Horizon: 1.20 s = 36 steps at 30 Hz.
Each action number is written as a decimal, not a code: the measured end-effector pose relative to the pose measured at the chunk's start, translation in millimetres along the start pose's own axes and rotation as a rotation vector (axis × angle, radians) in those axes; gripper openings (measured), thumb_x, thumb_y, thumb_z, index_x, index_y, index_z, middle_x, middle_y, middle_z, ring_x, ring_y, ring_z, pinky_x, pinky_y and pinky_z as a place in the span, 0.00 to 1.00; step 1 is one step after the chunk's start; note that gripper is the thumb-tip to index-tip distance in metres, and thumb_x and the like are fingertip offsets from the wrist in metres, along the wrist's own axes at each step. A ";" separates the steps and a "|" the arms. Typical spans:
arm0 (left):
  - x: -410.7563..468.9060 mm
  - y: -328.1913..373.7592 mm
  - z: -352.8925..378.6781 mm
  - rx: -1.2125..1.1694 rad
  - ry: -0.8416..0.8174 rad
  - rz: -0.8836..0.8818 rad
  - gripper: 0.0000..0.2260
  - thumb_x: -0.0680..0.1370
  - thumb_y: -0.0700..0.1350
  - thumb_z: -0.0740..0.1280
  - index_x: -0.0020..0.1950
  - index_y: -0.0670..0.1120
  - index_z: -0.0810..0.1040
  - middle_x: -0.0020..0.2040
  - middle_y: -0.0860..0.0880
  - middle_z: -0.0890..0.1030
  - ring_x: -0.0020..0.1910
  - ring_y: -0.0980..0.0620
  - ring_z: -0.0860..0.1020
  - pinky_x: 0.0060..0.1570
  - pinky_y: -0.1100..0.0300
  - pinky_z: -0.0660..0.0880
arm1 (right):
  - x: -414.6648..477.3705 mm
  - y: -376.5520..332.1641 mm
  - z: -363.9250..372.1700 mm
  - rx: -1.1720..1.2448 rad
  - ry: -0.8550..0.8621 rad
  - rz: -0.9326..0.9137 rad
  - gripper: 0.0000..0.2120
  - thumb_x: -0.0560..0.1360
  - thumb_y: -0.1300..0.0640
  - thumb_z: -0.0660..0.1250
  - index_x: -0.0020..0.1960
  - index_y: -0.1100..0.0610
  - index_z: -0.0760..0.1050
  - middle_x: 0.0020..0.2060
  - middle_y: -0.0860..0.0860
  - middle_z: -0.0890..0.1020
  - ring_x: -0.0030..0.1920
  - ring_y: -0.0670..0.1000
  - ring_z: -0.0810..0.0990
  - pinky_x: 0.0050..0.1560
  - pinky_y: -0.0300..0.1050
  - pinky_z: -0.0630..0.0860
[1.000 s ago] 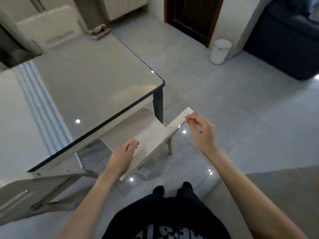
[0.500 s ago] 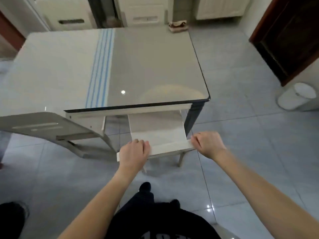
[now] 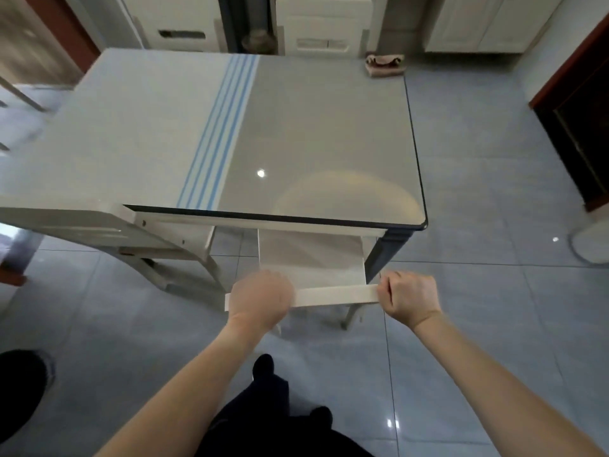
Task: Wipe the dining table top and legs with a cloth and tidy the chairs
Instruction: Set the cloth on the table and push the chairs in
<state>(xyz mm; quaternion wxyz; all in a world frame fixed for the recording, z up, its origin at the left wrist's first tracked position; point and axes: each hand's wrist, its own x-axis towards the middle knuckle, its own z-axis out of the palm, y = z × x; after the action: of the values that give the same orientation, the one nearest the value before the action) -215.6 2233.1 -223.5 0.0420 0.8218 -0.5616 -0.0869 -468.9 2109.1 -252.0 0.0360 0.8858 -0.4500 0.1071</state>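
Head view: the left grip [image 3: 260, 298] and the right grip [image 3: 408, 300] each curl round 1 end of the white chair [image 3: 333, 295] at its top rail. The chair's seat is tucked under the near edge of the tabletop [image 3: 313, 143]. The cloth [image 3: 385, 65] lies bunched on the tabletop's far right corner.

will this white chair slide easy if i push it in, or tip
Probably slides easily: the chair stands on thin legs on glossy tiles. It looks rigid, so should move as one piece. Gripped high on its top rail, a hard shove might tilt it.
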 end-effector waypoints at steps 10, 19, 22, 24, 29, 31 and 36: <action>40.6 -15.7 1.4 0.044 0.048 0.024 0.24 0.73 0.54 0.45 0.34 0.47 0.77 0.34 0.51 0.78 0.35 0.48 0.76 0.31 0.59 0.66 | 35.4 -2.7 12.0 0.032 0.031 0.010 0.18 0.72 0.52 0.53 0.26 0.56 0.70 0.20 0.51 0.73 0.19 0.55 0.71 0.23 0.38 0.62; 73.4 -44.1 -7.1 0.061 0.034 0.039 0.18 0.73 0.51 0.51 0.33 0.46 0.76 0.32 0.51 0.74 0.32 0.48 0.71 0.31 0.58 0.67 | 56.9 -27.1 21.4 0.056 0.034 0.069 0.19 0.72 0.52 0.53 0.25 0.56 0.69 0.19 0.52 0.73 0.18 0.57 0.71 0.25 0.37 0.61; 82.9 -50.1 -9.5 0.057 0.038 0.036 0.18 0.72 0.51 0.51 0.33 0.45 0.76 0.32 0.51 0.74 0.32 0.47 0.71 0.31 0.58 0.67 | 64.6 -32.2 23.0 0.054 0.044 0.072 0.20 0.72 0.52 0.53 0.24 0.57 0.69 0.19 0.52 0.73 0.18 0.57 0.72 0.25 0.37 0.61; 90.5 -52.0 -12.2 0.045 0.028 0.029 0.19 0.72 0.50 0.50 0.33 0.45 0.77 0.32 0.50 0.75 0.32 0.46 0.72 0.32 0.58 0.70 | 72.2 -33.4 23.0 0.058 0.053 0.072 0.20 0.72 0.52 0.53 0.24 0.57 0.70 0.19 0.53 0.73 0.18 0.57 0.72 0.24 0.37 0.60; 111.7 -51.7 -21.7 0.033 0.006 0.017 0.17 0.73 0.50 0.51 0.31 0.46 0.74 0.32 0.50 0.75 0.32 0.47 0.74 0.32 0.57 0.70 | 94.8 -29.9 26.1 0.059 0.047 0.071 0.21 0.73 0.52 0.52 0.25 0.58 0.71 0.19 0.53 0.74 0.18 0.57 0.72 0.24 0.38 0.61; 119.6 -51.2 -21.2 0.035 -0.002 0.030 0.16 0.74 0.49 0.52 0.29 0.47 0.71 0.30 0.51 0.74 0.31 0.48 0.73 0.31 0.58 0.69 | 103.4 -26.6 26.9 0.049 0.058 0.071 0.21 0.72 0.52 0.52 0.24 0.58 0.70 0.18 0.53 0.73 0.17 0.57 0.72 0.24 0.38 0.59; 139.4 -49.8 -23.0 0.029 -0.015 0.039 0.18 0.76 0.50 0.53 0.32 0.47 0.74 0.31 0.51 0.74 0.31 0.48 0.74 0.33 0.55 0.73 | 122.7 -20.4 28.6 0.038 0.087 0.075 0.20 0.71 0.53 0.53 0.23 0.58 0.68 0.17 0.54 0.72 0.17 0.57 0.70 0.26 0.36 0.57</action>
<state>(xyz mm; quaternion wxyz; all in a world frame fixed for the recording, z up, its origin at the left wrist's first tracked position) -116.2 2121.0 -222.5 0.0274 0.8105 -0.5791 -0.0842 -377.8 2019.6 -251.9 0.0349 0.8635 -0.4787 0.1552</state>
